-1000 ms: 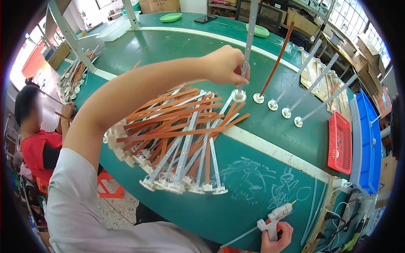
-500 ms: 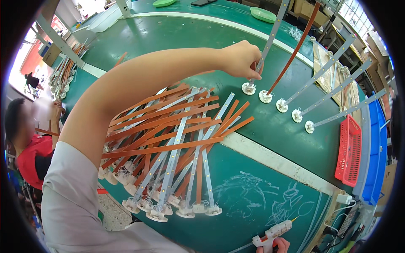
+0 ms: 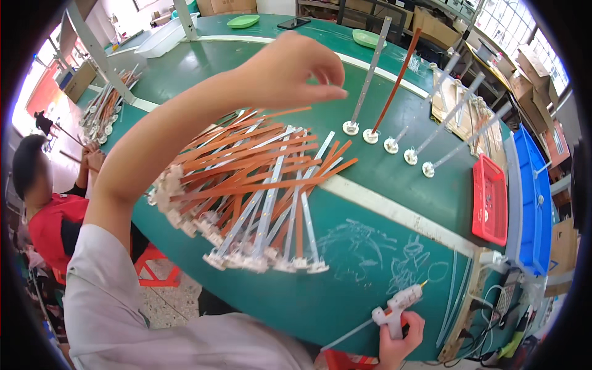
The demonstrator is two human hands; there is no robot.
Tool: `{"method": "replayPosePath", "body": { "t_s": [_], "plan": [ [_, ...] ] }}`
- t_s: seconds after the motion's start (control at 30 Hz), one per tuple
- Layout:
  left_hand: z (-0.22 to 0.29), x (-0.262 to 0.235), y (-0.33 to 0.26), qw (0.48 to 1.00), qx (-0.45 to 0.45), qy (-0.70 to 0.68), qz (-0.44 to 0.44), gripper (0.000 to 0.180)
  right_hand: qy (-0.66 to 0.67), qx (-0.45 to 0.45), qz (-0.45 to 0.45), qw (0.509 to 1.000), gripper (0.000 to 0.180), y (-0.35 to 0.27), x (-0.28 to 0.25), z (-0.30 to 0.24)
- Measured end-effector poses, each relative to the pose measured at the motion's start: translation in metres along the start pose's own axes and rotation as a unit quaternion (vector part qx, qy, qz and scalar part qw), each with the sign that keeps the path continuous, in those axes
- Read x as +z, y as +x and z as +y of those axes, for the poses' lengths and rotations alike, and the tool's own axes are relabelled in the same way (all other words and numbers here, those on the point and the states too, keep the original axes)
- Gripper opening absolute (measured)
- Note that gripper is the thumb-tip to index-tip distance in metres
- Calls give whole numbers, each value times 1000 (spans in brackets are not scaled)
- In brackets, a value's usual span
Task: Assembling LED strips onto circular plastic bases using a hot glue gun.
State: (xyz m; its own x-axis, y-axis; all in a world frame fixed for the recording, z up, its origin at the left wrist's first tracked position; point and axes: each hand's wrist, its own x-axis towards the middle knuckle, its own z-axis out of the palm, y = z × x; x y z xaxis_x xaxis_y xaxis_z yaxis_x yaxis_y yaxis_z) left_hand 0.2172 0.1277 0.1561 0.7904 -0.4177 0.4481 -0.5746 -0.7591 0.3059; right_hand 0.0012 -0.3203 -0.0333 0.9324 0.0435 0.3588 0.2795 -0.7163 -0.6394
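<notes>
My left hand (image 3: 293,71) hangs empty above the green table, its fingers loosely curled and a gap showing between them and the thumb. To its right, several LED strips on round white bases stand upright in a row; the nearest to the hand is a grey strip (image 3: 369,74), followed by a brown-backed strip (image 3: 398,80). Below my left forearm lies a big heap of such LED strips (image 3: 269,191), brown and silver, their white bases toward me. At the lower right my right hand (image 3: 402,342) grips a white glue gun (image 3: 399,302), its nozzle pointing up and right.
A red basket (image 3: 478,203) and a blue tray (image 3: 531,209) sit at the right edge. Cables and a wooden strip (image 3: 464,308) are at the lower right. Another person (image 3: 52,216) works at the left beside a smaller strip bundle (image 3: 102,114). Green plates (image 3: 243,21) lie at the back.
My left hand has let go of the leftmost standing LED strip and moved left and up. The strip stays upright. My right hand with the glue gun shows more fully; the view has shifted.
</notes>
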Motion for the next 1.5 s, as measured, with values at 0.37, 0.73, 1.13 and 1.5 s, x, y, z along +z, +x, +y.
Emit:
{"method": "replayPosePath", "body": {
  "t_s": [0.37, 0.73, 1.13, 1.5],
  "plan": [
    [277, 18, -131, 634, 121, -758, -95, 31, 43, 44, 25, 998, 41, -20, 12, 60],
    [322, 20, -156, 405, 159, -886, -159, 37, 16, -46, -12, 999, 36, 10, 26, -6],
    [312, 21, -159, 420, 161, -886, -115, 45, 13, -48, 12, 999, 40, 30, 50, -1],
    [312, 25, -162, 516, 188, -834, -47, 48, 30, -19, 0, 999, 38, 28, 50, -10]
  ]
}}
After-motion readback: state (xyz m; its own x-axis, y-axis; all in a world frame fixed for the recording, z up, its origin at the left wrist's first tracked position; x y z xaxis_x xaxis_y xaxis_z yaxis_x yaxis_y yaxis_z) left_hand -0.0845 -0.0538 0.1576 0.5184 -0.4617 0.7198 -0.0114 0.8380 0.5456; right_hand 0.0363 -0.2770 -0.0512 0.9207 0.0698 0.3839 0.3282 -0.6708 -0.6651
